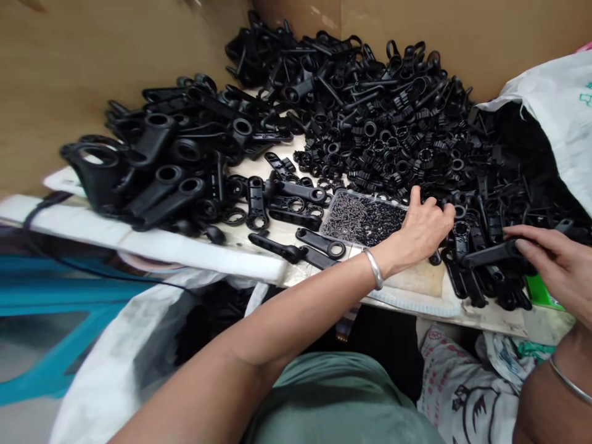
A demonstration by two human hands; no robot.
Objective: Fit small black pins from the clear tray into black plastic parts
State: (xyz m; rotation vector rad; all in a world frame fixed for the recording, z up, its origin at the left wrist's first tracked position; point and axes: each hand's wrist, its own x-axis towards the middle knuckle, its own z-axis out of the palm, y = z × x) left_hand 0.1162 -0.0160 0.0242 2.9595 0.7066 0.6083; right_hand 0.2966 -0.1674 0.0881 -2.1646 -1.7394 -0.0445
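A black handle (490, 253) is at the near right of the worktop (504, 319), pinched by the right hand (552, 259), thumb and fingers nearly together. The left hand (428, 219) is half-curled over small black parts (402, 166); its grip I cannot tell. A tan pad (419, 279) borders the near edge; cardboard (462, 37) bounds the far side.

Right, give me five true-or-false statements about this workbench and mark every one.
1. The right hand holds a long black part. True.
2. The left hand is at the left end of the clear tray. False: it is at the right end.
3. Small loose pieces lie in that tray. True.
4. The left wrist is bare. False: it wears a silver bangle.
5. A heap of black parts lies beyond the tray. True.
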